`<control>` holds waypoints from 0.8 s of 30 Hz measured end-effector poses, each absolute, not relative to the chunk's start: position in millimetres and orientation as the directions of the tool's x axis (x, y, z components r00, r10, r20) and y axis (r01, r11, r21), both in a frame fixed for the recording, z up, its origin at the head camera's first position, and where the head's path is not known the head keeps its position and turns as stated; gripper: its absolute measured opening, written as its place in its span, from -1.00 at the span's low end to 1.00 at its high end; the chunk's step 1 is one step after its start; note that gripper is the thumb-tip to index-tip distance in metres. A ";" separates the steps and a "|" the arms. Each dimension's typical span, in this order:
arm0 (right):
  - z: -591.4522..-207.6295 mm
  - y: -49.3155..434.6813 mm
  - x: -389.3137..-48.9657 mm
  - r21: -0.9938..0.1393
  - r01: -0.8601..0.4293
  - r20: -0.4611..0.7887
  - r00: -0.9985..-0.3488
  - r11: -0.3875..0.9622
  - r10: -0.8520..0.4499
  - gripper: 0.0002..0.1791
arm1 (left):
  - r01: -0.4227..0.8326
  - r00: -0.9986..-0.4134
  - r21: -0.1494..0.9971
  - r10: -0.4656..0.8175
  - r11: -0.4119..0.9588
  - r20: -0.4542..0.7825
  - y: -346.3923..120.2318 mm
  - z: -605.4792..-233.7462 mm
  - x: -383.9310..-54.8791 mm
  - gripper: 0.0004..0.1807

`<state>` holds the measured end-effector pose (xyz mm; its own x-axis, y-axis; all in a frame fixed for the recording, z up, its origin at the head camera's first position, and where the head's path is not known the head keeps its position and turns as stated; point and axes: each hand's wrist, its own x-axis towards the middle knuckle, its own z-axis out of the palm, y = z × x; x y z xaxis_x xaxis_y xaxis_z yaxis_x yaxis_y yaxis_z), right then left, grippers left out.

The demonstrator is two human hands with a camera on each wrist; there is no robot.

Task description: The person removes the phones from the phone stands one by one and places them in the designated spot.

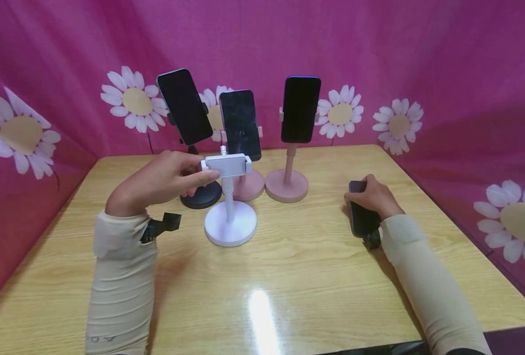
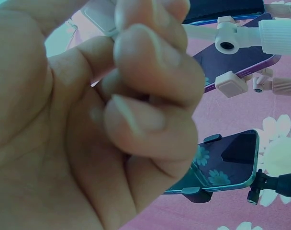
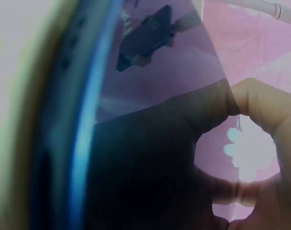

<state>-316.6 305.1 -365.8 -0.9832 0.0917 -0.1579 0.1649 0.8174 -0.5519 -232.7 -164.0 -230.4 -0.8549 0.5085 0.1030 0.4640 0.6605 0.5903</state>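
Note:
My left hand (image 1: pixel 158 178) pinches the left end of the clamp at the top of a white phone stand (image 1: pixel 230 235). That clamp has no phone in it, and the stand's round base rests on the table. The other fingers of the left hand (image 2: pixel 145 91) curl inward in the left wrist view. Over on the right, my right hand (image 1: pixel 377 196) grips a dark smartphone (image 1: pixel 362 219) by its edges, low over the table. Whether the phone touches the tabletop I cannot tell. Its glossy screen (image 3: pixel 140 177) fills much of the right wrist view.
Behind the white stand, a black stand (image 1: pixel 202 197) holds a tilted phone (image 1: pixel 184 106). Two pink stands hold phones too: one phone (image 1: pixel 241 123) in the middle, another (image 1: pixel 301 109) on the right stand (image 1: pixel 286 187). A flowered pink cloth (image 1: pixel 262 39) hangs behind the wooden table (image 1: pixel 307 276).

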 end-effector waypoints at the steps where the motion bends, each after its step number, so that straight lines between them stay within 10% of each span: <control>1: -366.6 305.3 -316.5 -0.552 0.179 -0.168 -0.981 0.814 0.102 -0.06 | 0.463 -0.855 0.592 0.508 0.660 0.102 -164.1 -230.4 -232.4 -0.59; 8: -370.3 304.1 -316.3 -0.512 0.236 -0.237 -0.963 0.826 0.129 0.18 | 0.467 -0.854 0.589 0.509 0.659 0.108 -163.9 -231.2 -233.2 -0.60; 24: -372.0 303.6 -314.2 -0.441 0.145 -0.212 -0.976 0.886 0.055 -0.02 | 0.476 -0.850 0.584 0.513 0.658 0.115 -165.1 -231.3 -234.1 -0.60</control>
